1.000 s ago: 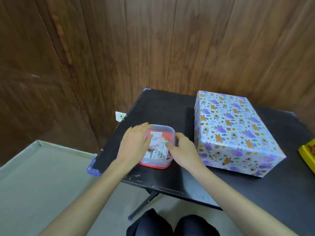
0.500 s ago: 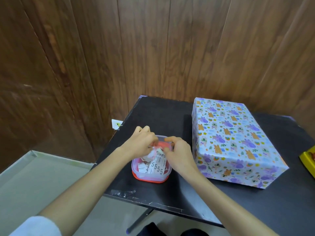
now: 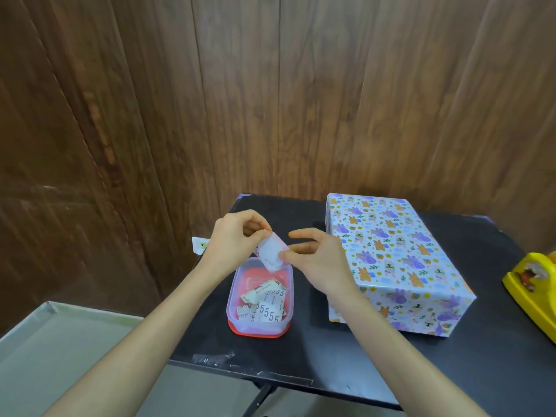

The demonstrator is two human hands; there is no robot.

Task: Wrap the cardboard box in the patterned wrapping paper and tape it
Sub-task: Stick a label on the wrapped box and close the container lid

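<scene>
Left hand: fingers curled, pinching the top end of a small white packet.
Right hand: thumb and one finger pinched the packet's lower corner; the other fingers were loosely spread.
Packet: held tilted between both hands, just above the far end of the container.
Container: clear plastic with a red base, standing on the surface and holding paper slips printed with rows of 5s.
Box: lay flat to the right of the container, near but apart from it, every visible face covered in patterned wrapping paper.
Surface: black, with a crumpled scrap of clear tape at its front edge.
Yellow object: at the right edge, partly cut off.
Wall: dark wood panels behind.
</scene>
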